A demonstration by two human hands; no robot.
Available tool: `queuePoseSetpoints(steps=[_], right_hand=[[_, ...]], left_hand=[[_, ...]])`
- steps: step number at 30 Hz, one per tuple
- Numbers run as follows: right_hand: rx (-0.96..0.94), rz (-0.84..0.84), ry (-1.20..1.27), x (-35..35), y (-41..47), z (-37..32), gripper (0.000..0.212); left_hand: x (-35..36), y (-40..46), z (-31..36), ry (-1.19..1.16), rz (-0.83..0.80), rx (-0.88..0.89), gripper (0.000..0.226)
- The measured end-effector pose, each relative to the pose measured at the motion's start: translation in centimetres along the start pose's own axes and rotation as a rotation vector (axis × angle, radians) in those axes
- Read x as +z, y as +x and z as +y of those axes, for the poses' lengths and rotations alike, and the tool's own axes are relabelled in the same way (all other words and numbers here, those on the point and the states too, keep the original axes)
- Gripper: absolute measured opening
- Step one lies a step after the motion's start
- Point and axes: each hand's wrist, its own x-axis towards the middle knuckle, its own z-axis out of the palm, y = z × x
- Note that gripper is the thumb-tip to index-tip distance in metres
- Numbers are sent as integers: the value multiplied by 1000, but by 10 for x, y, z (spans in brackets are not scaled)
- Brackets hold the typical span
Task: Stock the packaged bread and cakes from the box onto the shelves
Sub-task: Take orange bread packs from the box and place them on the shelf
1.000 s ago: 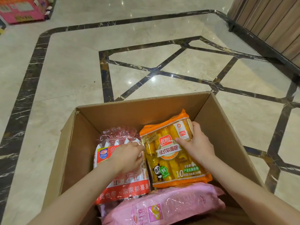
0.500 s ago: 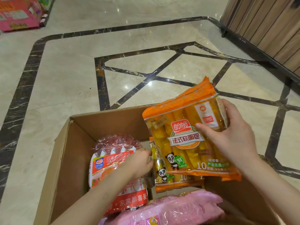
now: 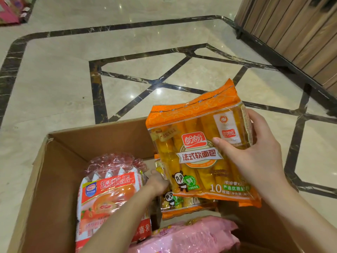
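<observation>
Marble floor (image 3: 54, 84), box (image 3: 54, 179) (pink pkg (image 3: 191, 238))

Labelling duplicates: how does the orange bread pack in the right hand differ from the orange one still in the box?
The lifted orange plastic bread pack is in the right hand, raised above the brown cardboard box, front fully visible. The second orange bread pack lies inside the box, mostly hidden beneath the first, with the left hand reaching in at its edge. Both show the same orange wrapper, panda logo and "10".
</observation>
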Motion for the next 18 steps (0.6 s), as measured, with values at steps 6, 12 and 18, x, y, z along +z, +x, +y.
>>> queuePoseSetpoints(steps=[6, 12, 18], right_hand=[[-15, 9, 17, -2, 0, 0, 79], [-23, 7, -1, -2, 0, 1, 81], [-41, 18, 7, -4, -2, 0, 81]], left_hand=[[32, 86, -52, -181, -34, -44, 105], [33, 94, -58, -250, 6, -59, 112], [-3, 0, 1, -368, -84, -100, 96]])
